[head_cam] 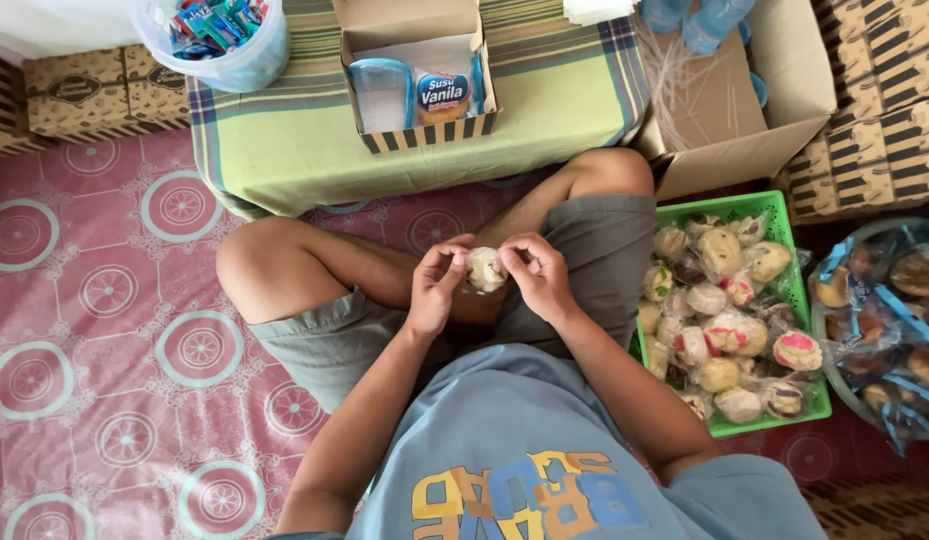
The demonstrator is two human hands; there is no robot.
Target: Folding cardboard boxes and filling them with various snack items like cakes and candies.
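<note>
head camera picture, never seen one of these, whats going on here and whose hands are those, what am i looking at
There is no machine here. The camera is worn on a person's head and looks straight down, so you see their own shirt, crossed legs and two bare hands. They sit on a red patterned floor mat.

The left hand and the right hand meet in front of the body, and together hold one small pale cake in clear wrap; each grip is closed on it.

On the person's right sits a green basket full of similar wrapped cakes. Ahead is a low surface under a green checked cloth, with a small open carton holding packets and a clear tub of small colourful packets.
</note>
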